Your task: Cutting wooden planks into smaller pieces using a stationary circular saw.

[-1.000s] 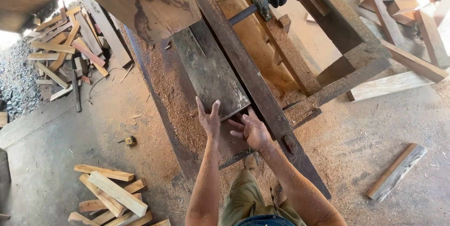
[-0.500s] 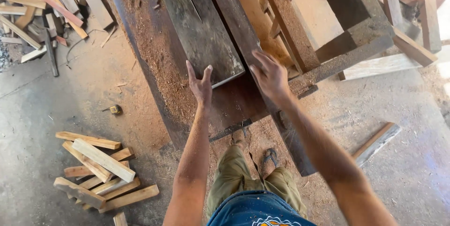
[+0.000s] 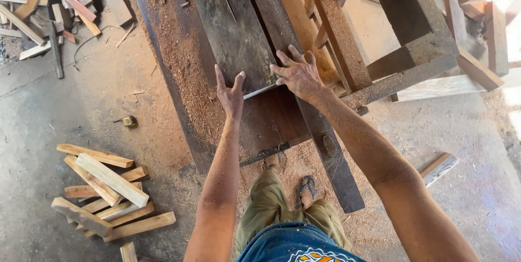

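— Sawdust-dusted, both hands sit on the near end of the grey plank [image 3: 230,34]?

— Yes. The left hand [image 3: 230,95] is spread open, fingers up, pressing the plank's end without gripping. The right hand [image 3: 297,73] lies flat with fingers splayed, at the plank's right corner, its thumb touching a thin pale strip [image 3: 260,91] that runs along the plank's end between the 2 hands.

— Where is the plank?

— Flat on the dark tabletop [image 3: 274,121], lengthwise, its end short of the near edge. Sawdust [image 3: 182,61] is heaped along the left edge.

— Beyond that?

— Timber frame beams [image 3: 401,72] off the right edge. On the concrete floor [image 3: 59,115], a pile of short wood offcuts [image 3: 103,186] at the near left, more scrap wood [image 3: 49,1] at the far left, 1 small yellow object [image 3: 129,121] between.
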